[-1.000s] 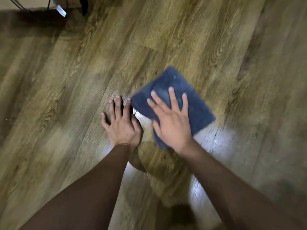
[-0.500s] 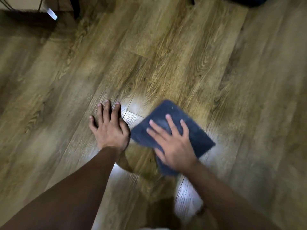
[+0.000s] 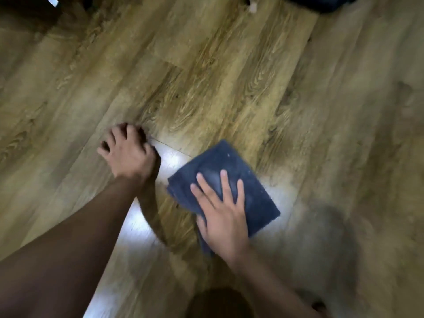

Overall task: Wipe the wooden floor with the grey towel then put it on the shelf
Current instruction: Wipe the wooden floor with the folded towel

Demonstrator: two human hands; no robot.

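Note:
The grey towel [image 3: 247, 182], folded into a dark blue-grey square, lies flat on the wooden floor [image 3: 229, 76]. My right hand [image 3: 222, 216] presses down on its near half, palm flat and fingers spread. My left hand [image 3: 128, 152] rests on the bare floor to the left of the towel, apart from it, with its fingers curled under and nothing in it. No shelf is in view.
A dark object [image 3: 319, 2] sits at the top right edge of the floor. Dark furniture legs and a white tag [image 3: 51, 1] show at the top left. A bright glare patch [image 3: 169, 157] lies between my hands.
My right hand has slid the towel back toward me and to the right across the floor. My left hand's fingers, flat before, have curled under.

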